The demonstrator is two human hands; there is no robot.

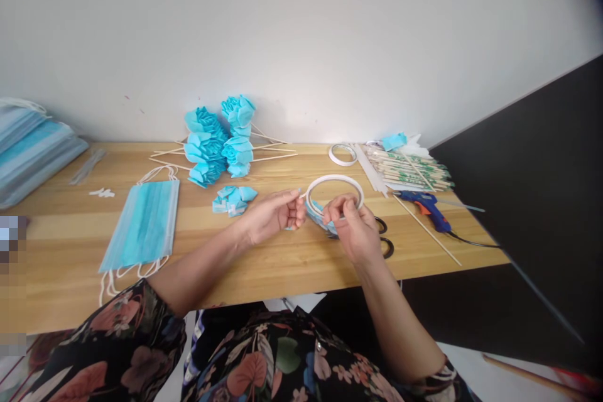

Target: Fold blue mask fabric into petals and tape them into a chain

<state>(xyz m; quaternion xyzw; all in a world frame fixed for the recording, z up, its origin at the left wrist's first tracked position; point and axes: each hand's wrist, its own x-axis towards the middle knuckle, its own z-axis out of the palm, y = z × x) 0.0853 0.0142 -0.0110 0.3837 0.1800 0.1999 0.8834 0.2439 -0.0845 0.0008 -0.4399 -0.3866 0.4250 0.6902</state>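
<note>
A roll of white double-sided tape [333, 178] is raised over the table, and my right hand [357, 229] grips its lower right rim with curled fingers. My left hand [279, 212] is just left of the roll, thumb and fingers pinched on what looks like the loose tape end. Under the roll lie light blue pieces [315, 208], partly hidden by the right hand. Black scissor handles [387, 247] stick out beside the right wrist; the blades are covered. Folded blue cut pieces [233, 200] lie beyond the left hand.
Blue flowers on sticks [206, 146] lie near the wall. A stack of masks [35, 151] and a flat pile of masks [145, 223] are at left. At right are another tape roll [342, 154], wrapped sticks [405, 169] and a blue glue gun [426, 206] with its cord.
</note>
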